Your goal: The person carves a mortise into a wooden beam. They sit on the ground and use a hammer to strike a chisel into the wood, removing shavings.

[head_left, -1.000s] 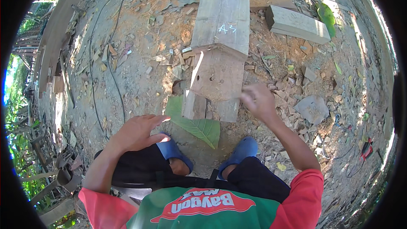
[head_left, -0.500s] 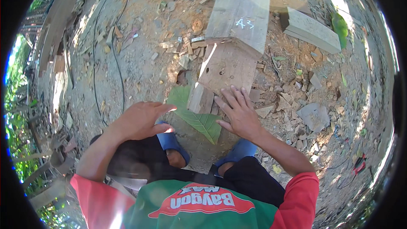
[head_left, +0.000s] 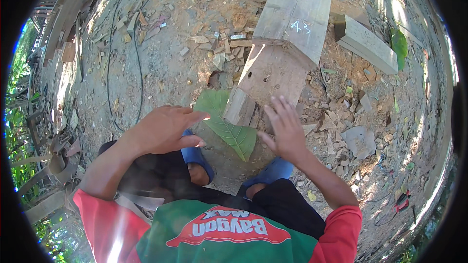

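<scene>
The long, grey weathered wooden plank with a white marking [head_left: 295,12] lay ahead of the person, right of centre. Its near end appeared to rest on the brown wooden board with dark round holes [head_left: 273,75]. The pale squared timber piece [head_left: 240,107] projected from under the left side of that board, presumably as a support to keep it off the bare earth ground [head_left: 170,80]. The broad green leaf [head_left: 226,122] lay flat beside the timber piece, probably without function.

The right hand [head_left: 286,129] was positioned at the near end of the holed board, fingers extended forward and moderately spread, thumb apart. No object was visible in its grasp. The fingertips overlapped the board edge in view; whether they pressed on it could not be told. The placement suggested steadying or checking that end.

The left hand [head_left: 163,129] was held above the left thigh, clear of the wood, with fingers extended together and a wide gap to the thumb. It gripped nothing visible and was probably kept free.

Compared with one second earlier, the right hand had transferred from beside the board's right edge, where its fingers were curled, to the near end. The left hand retained its posture. The plank and board appeared farther right, consistent with a shift of the head-worn camera.
</scene>
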A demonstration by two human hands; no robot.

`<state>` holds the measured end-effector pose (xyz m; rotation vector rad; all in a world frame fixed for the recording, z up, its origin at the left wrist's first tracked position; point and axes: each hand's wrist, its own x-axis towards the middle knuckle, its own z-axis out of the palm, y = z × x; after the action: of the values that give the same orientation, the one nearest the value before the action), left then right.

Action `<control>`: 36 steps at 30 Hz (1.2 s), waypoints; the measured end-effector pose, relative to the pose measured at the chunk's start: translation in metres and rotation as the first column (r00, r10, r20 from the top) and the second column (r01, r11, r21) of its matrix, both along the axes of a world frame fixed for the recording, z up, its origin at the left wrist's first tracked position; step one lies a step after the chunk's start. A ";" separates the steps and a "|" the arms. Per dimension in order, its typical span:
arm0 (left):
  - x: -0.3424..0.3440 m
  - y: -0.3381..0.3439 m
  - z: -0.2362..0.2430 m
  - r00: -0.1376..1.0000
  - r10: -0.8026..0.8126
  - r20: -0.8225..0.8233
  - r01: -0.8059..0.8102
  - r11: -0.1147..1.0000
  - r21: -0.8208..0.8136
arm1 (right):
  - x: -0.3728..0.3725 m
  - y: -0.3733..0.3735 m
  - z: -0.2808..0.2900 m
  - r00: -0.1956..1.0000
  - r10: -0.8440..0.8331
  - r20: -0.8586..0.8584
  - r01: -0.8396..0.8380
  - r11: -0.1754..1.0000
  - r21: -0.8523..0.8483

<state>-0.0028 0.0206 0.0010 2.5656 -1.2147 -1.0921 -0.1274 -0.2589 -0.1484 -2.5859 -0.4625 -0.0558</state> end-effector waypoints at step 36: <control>0.009 0.017 -0.001 1.000 0.018 -0.008 -0.019 0.995 -0.099 | 0.077 -0.039 -0.015 0.987 -0.154 0.055 0.163 0.947 -0.278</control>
<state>0.0064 0.0378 0.0005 2.4919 -1.2087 -1.0103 -0.0508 -0.2977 -0.1634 -2.9036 -0.2888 -0.0938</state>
